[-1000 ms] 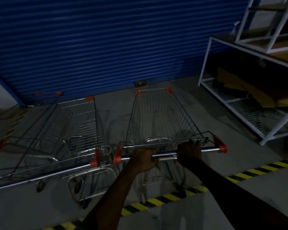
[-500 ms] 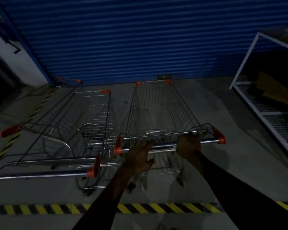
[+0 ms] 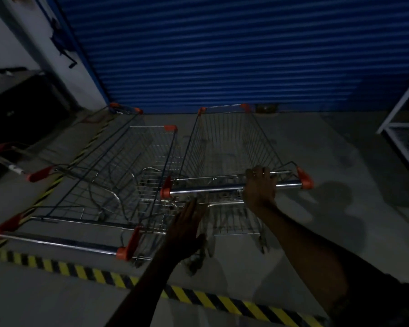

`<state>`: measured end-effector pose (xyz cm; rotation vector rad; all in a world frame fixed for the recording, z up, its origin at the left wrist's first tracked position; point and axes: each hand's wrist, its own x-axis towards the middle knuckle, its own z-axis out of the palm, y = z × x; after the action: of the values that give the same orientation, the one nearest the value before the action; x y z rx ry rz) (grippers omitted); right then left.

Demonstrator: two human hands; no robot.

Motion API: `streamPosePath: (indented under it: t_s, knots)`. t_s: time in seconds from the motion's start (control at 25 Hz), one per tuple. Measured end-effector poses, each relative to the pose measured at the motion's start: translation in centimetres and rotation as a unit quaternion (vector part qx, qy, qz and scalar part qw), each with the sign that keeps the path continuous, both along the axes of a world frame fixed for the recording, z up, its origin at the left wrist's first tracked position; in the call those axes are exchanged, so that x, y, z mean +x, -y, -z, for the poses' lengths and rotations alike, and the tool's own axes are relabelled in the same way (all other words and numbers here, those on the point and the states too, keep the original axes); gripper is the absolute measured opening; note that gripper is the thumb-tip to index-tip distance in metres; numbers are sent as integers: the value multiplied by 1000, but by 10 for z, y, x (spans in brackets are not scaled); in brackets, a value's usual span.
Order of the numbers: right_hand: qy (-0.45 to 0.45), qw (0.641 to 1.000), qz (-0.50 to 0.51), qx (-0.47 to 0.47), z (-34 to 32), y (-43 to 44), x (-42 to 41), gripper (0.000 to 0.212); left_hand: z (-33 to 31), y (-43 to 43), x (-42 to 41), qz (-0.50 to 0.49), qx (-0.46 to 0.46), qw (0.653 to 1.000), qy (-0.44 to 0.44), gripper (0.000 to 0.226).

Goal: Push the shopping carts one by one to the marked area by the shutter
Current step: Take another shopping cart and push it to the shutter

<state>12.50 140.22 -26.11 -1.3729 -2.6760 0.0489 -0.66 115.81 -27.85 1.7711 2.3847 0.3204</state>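
Just beside the parked cart (image 3: 128, 175), the left hand (image 3: 187, 230) hangs open short of the handle (image 3: 210, 188), so the cart (image 3: 229, 147), past the striped line (image 3: 198, 296) with its nose near the shutter (image 3: 222, 55), may swing into that neighbour, gripped only by the right hand (image 3: 260, 187).

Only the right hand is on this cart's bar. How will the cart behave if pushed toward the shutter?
Likely rolls easily: the cart is empty wire on wheels. The right hand grips the handle bar off-centre, toward its right end, so it may veer left toward the neighbouring cart. The wire frame looks rigid, unlikely to flex.
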Motion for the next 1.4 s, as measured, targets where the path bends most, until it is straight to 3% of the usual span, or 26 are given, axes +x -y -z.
streamPosePath:
  t_s: [0.12, 0.28, 0.4, 0.6, 0.76, 1.12, 1.4]
  knots:
    - [-16, 998, -42, -35, -3, -13, -10, 90, 14, 30, 14, -36, -59, 997, 29, 87]
    - [-36, 989, -128, -62, -2, -7, -6, 104, 17, 63, 28, -81, -39, 995, 48, 83]
    - [-71, 987, -128, -61, 16, 28, 4, 112, 13, 88, 34, -114, 1, 991, 71, 81]
    - [-128, 975, -101, -149, 29, 103, 15, 93, 1, 142, 38, -151, 46, 982, 103, 78]
    - [-174, 955, -177, -164, 37, 170, 24, 77, -19, 182, 40, -199, 78, 969, 125, 72]
    - [-224, 914, -303, -150, -5, 319, 20, 51, -52, 321, 50, -243, 159, 953, 87, 63]
    - [-225, 881, -372, -187, -31, 428, 9, 49, -58, 427, 60, -293, 180, 937, 57, 67]
